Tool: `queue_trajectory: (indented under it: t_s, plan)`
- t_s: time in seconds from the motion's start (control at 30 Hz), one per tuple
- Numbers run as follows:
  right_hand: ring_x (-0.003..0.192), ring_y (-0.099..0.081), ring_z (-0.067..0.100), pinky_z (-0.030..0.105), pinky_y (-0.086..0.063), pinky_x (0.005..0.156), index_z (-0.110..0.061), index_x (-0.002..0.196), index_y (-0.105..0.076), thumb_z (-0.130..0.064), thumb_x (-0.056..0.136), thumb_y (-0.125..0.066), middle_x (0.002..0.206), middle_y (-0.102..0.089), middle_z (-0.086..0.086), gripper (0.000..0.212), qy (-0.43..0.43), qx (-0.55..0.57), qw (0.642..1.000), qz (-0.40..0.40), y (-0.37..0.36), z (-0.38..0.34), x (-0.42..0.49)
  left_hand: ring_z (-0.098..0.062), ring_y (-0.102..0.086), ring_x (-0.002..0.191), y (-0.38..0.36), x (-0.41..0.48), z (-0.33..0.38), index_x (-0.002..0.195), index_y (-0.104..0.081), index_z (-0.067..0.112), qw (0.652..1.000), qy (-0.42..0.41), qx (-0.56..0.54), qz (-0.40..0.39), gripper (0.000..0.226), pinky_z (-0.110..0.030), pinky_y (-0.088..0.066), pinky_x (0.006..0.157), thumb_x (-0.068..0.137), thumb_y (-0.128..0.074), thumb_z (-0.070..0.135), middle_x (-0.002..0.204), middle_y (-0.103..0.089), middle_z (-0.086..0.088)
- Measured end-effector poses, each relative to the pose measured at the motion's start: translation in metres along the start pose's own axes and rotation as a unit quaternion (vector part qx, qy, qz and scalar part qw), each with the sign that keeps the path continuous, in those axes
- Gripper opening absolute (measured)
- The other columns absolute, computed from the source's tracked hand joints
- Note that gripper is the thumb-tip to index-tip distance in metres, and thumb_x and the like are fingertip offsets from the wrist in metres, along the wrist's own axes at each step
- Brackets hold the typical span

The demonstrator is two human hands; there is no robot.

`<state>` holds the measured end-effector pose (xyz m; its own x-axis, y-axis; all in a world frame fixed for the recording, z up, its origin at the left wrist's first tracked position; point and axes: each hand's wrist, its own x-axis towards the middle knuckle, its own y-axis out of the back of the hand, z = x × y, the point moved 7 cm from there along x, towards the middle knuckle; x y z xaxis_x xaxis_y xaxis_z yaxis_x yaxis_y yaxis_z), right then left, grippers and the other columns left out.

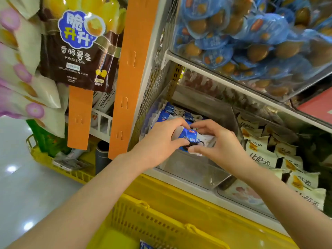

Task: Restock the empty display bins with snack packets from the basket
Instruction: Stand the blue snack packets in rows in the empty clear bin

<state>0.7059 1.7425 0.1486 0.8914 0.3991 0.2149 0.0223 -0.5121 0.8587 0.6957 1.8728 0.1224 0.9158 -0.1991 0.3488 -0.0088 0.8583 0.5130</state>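
A blue and white snack packet (190, 139) is held over a clear display bin (190, 169) on the lower shelf. My left hand (159, 141) grips its left side and my right hand (215, 142) pinches its right side. Several more blue and white packets (168, 112) stand in a row at the back left of the same bin; the bin's front part shows bare floor. The yellow basket (154, 218) sits below my arms, with one blue packet (146, 246) visible at the bottom edge.
The neighbouring bin on the right holds white and yellow packets (265, 157). Above, a clear bin is full of blue-wrapped egg snacks (251, 42). Orange hanging strips (125, 87) with potato stick bags (79, 47) hang on the left. A second yellow basket (59, 159) stands on the floor.
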Motion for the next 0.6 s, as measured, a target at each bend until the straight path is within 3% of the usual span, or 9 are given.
queue_trajectory:
  t_s: [0.07,0.17,0.23,0.3,0.37,0.6]
  plan:
    - [0.088,-0.053,-0.015,0.005,-0.039,0.077,-0.042,0.099,-0.055,-0.03,0.072,-0.077,0.092,-0.057,-0.028,0.036,-0.012,-0.008,1.0,0.006,-0.003,0.007,0.007,0.015,-0.048,0.076,0.002,-0.002,-0.001,0.121,-0.049,0.029,0.998,-0.016,0.056,0.023,0.035,-0.006,-0.036,0.059,0.088,-0.061,0.026,0.085,-0.052,0.021]
    - [0.071,-0.052,-0.008,0.005,-0.036,0.057,-0.03,0.108,-0.06,-0.026,0.078,-0.073,0.092,-0.057,-0.017,0.033,-0.09,-0.044,0.989,0.109,0.008,0.04,0.024,-0.007,-0.054,0.098,0.005,-0.008,-0.014,0.13,-0.043,0.024,0.981,-0.039,0.172,0.082,0.041,-0.018,-0.033,0.08,0.092,-0.055,0.031,0.111,-0.061,0.007]
    - [0.082,-0.059,0.005,0.009,-0.04,0.065,-0.017,0.118,-0.06,-0.026,0.083,-0.069,0.104,-0.064,-0.002,0.038,-0.117,-0.081,0.981,0.136,0.011,0.061,0.04,-0.009,-0.055,0.096,0.001,-0.013,-0.025,0.122,-0.05,0.024,0.969,-0.047,0.23,0.073,0.031,-0.021,-0.03,0.081,0.096,-0.039,0.039,0.108,-0.063,0.006]
    - [0.103,-0.06,0.023,0.026,-0.045,0.082,-0.01,0.124,-0.058,-0.026,0.085,-0.067,0.119,-0.063,0.011,0.043,-0.156,-0.12,0.974,0.111,0.005,0.084,0.059,-0.009,-0.055,0.091,-0.005,-0.017,-0.027,0.109,-0.058,0.024,0.958,-0.072,0.273,0.048,0.046,-0.025,-0.03,0.081,0.096,-0.018,0.043,0.101,-0.065,0.007]
    - [0.111,-0.057,0.03,0.036,-0.044,0.09,-0.01,0.126,-0.056,-0.026,0.086,-0.067,0.123,-0.06,0.017,0.045,-0.189,-0.149,0.968,0.074,-0.008,0.103,0.075,-0.012,-0.056,0.09,-0.011,-0.019,-0.028,0.105,-0.062,0.022,0.95,-0.091,0.298,0.025,0.058,-0.03,-0.033,0.082,0.094,-0.01,0.044,0.098,-0.067,0.006]
    - [0.114,-0.052,0.027,0.032,-0.041,0.092,-0.007,0.117,-0.055,-0.02,0.081,-0.071,0.124,-0.056,0.015,0.041,-0.165,-0.159,0.973,-0.022,-0.048,0.119,0.112,-0.015,-0.057,0.08,-0.01,-0.023,-0.035,0.092,-0.066,0.017,0.948,-0.143,0.277,0.066,0.035,-0.031,-0.041,0.075,0.096,-0.036,0.034,0.085,-0.067,0.003]
